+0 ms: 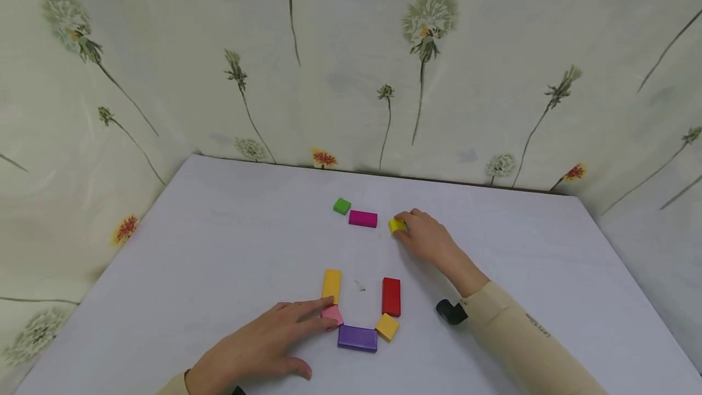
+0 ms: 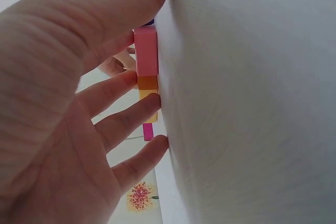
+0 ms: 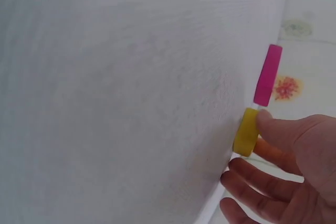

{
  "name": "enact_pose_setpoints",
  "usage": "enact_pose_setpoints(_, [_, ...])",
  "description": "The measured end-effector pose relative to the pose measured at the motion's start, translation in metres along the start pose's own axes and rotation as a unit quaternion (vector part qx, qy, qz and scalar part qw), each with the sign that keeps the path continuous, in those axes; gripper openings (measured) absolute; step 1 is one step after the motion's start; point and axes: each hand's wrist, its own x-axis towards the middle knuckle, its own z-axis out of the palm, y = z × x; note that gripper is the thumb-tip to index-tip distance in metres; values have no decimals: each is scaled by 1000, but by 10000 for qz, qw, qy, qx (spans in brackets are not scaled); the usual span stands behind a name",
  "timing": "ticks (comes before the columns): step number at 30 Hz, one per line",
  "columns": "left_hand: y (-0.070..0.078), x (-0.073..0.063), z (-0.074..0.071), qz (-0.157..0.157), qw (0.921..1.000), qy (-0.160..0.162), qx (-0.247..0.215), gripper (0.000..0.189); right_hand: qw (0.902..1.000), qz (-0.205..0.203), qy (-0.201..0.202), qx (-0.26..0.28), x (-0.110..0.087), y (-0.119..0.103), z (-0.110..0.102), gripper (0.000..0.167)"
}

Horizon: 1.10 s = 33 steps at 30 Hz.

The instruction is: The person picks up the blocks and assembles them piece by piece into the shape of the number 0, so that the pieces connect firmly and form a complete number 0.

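My right hand [image 1: 426, 236] pinches a small yellow block [image 3: 245, 132] between thumb and index finger at the table, right of a magenta block [image 1: 363, 219]. My left hand [image 1: 265, 337] has its fingers spread, with fingertips on a pink block [image 1: 332, 316] and at the near end of an orange-yellow block [image 1: 331, 285]. Against the pink block's right side lies a purple block [image 1: 358, 339]. A square orange-yellow block [image 1: 387, 327] sits at the purple one's right end, and a red block [image 1: 391, 297] extends away from it.
A small green block [image 1: 342, 206] lies by the magenta block's left end. The white table [image 1: 230, 230] meets a flower-patterned cloth [image 1: 340, 66] at its back edge. A black object [image 1: 451, 312] shows under the right wrist. A small pale scrap [image 1: 359, 286] lies between the side blocks.
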Motion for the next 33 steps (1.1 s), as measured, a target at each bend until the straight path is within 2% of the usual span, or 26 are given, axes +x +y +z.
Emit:
enact_pose_setpoints(9, [-1, -2, 1, 230, 9996, 151, 106, 76, 9988, 153, 24, 466, -2, 3, -6, 36])
enact_pose_setpoints(13, [-1, -2, 1, 222, 9996, 150, 72, 77, 9976, 164, -32, 678, -3, 5, -5, 34])
enact_pose_setpoints(21, [0, 0, 1, -13, 10000, -30, 29, 77, 9929, -167, 56, 1178, -6, 7, -2, 29])
enact_pose_setpoints(33, [1, 0, 1, 3, 10000, -6, 28, 77, 9852, -683, 260, 1547, -9, 15, 2, 26])
